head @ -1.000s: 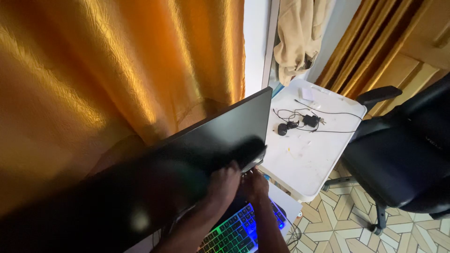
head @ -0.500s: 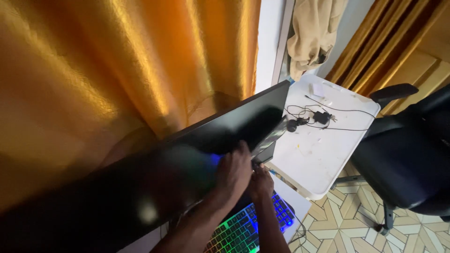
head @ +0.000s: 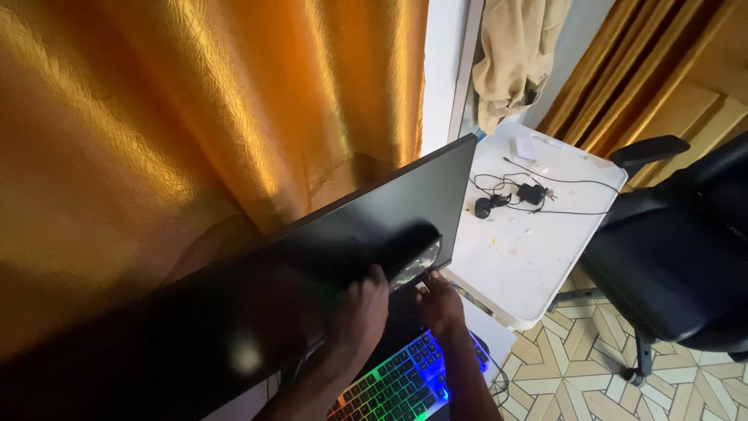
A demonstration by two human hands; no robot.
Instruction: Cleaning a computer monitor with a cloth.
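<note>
1. A big gold curtain [head: 195, 117] hung behind everything, and the floor [head: 576, 382] had a star pattern.
2. A black screen [head: 312, 265] stood tilted in front of the curtain, above a keyboard [head: 397, 382] lit up green and blue.
3. The left hand [head: 360, 316] was at the bottom edge of the screen, near its right corner, with the fingers curled against it. I could not tell if the grip was tight or loose.
4. The right hand [head: 442, 302] was just beside it, under the same corner, fingers bent. I could not tell its grip either.
5. A white bench [head: 530, 249] stood to the right with black wires [head: 510, 195] on it.
6. A black chair [head: 670, 257] was next to the bench, and a tan cloth [head: 514, 54] hung above.
</note>
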